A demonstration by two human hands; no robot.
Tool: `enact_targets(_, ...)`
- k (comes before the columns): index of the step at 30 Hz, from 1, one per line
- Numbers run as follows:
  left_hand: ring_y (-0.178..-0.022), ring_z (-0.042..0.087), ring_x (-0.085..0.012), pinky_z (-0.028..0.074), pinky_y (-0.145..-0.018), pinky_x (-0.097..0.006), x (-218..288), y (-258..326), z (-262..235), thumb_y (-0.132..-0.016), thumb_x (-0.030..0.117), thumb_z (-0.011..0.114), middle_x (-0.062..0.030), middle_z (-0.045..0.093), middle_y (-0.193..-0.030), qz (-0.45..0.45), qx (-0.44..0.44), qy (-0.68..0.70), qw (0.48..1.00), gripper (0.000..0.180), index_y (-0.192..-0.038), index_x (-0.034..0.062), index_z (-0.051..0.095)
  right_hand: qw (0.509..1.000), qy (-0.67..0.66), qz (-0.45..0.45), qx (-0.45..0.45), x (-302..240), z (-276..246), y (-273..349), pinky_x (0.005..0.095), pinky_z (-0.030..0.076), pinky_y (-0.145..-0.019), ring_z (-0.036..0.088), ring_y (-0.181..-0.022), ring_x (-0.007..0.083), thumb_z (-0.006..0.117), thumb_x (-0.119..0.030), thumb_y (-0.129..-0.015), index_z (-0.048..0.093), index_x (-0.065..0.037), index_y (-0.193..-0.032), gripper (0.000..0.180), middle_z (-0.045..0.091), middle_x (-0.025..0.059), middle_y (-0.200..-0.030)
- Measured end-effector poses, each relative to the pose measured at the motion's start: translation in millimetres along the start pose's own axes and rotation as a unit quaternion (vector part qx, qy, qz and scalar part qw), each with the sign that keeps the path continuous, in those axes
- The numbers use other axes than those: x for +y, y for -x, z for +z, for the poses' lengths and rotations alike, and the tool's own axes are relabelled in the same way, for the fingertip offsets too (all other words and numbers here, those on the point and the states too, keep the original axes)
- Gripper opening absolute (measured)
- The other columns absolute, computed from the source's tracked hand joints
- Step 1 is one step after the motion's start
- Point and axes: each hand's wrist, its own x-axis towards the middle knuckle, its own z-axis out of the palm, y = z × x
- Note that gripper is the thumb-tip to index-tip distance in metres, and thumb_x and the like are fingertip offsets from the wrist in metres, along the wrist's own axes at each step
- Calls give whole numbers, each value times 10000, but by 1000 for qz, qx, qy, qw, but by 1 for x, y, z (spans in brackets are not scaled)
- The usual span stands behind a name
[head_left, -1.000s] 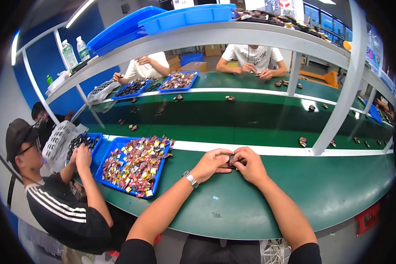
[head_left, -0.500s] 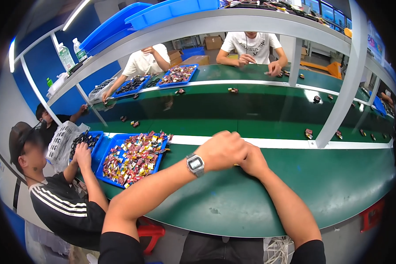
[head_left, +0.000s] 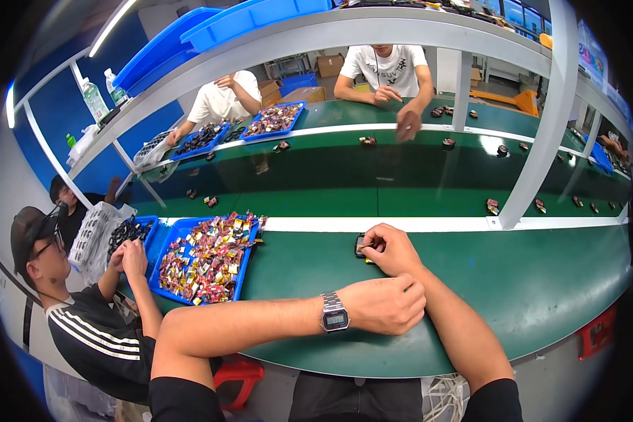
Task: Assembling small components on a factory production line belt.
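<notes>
Nr R forearm point(head_left: 464, 330), curled L hand point(head_left: 385, 306)

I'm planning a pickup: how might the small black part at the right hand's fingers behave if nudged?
The small black part is probably stiff, since its edges keep a squarish outline. Lying low on the smooth, glossy green bench, it would likely slide rather than roll. Being smaller than the right hand, it's presumably light.

Tray point(head_left: 243, 273) left of right hand point(head_left: 395, 253)
</notes>
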Motion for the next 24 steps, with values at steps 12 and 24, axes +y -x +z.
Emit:
enact_targets(12, -753, 550, -182, 439, -668, -293, -1, 3, 4, -741, 187, 602, -52, 592, -768, -14, -20, 14, 1000, 135, -746, 53, 600, 1000, -6, -10, -3, 5, 0, -1, 290, 501, -640, 574, -683, 156, 739, -50, -739, 641, -33, -834, 138, 609, 47, -813)
enact_targets(24, -677, 592, -228, 503, -633, -327, -50, 83, 43, -801, 88, 652, -87, 617, -771, -447, 187, 106, 868, 76, -825, 17, 637, 999, -21, 9, -22, -2, -2, 3, 294, 507, -675, 588, -713, 162, 715, -51, -796, 621, -7, -853, 119, 615, 62, -865)
